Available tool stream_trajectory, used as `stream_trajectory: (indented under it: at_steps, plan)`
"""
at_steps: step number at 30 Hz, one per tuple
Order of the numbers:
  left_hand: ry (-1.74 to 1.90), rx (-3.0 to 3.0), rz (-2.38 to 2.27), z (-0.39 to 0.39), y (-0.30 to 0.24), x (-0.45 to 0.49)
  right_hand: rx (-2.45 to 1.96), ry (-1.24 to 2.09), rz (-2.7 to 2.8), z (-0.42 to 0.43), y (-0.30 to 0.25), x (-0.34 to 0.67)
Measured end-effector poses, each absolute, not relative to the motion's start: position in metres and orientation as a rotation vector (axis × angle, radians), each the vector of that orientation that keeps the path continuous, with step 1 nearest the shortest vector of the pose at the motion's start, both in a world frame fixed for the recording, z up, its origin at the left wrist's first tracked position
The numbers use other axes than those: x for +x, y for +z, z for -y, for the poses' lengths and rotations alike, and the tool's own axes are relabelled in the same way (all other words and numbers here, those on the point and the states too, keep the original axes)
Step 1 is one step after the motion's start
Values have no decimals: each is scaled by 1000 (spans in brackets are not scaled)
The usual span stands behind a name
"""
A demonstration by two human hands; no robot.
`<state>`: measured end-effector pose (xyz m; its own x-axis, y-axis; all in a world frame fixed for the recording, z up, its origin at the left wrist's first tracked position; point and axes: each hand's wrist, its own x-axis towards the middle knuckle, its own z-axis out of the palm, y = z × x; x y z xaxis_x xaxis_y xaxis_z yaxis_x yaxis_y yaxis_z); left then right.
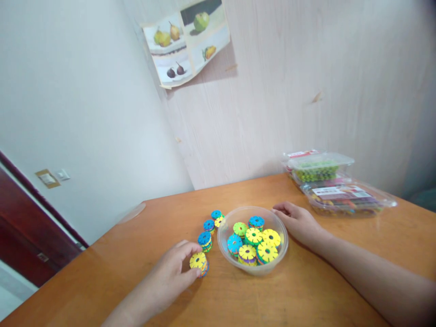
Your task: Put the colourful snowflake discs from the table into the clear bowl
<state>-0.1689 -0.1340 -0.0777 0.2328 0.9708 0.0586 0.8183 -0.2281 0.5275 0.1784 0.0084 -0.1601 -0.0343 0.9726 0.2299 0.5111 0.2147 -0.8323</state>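
Note:
My left hand [173,268] is closed, thumb and fingers around a small stack of notched plastic discs [198,261] with a yellow one on top. Beyond it, more disc stacks stand in a slanting row on the table, among them a blue-topped stack [205,239] and a yellow-topped one [219,221]. To their right is a clear round plastic bowl [259,269] holding several disc stacks topped in yellow, blue and green. My right hand [299,225] lies at the bowl's right side, fingers loosely extended by the rim; whether they touch it I cannot tell.
Clear plastic boxes [350,200] with colourful pieces are stacked at the back right of the wooden table [136,268]. A clear round lid [132,213] lies at the far left edge. A fruit picture sheet [190,43] hangs on the wall behind.

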Motion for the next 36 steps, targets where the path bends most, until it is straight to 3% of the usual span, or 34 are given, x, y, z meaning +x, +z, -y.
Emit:
stream_trajectory:
  at_steps: [11, 21, 36]
  plan:
    - [706, 2238, -1599, 116, -49, -144, -1402, 708, 1664, -9, -159, 177]
    - [530, 2443, -1528, 88, -46, -105, -1378, 693, 1665, -11, -162, 176]
    - [185, 2622, -1233, 120, -28, -72, -1367, 695, 1653, -9, -159, 176]
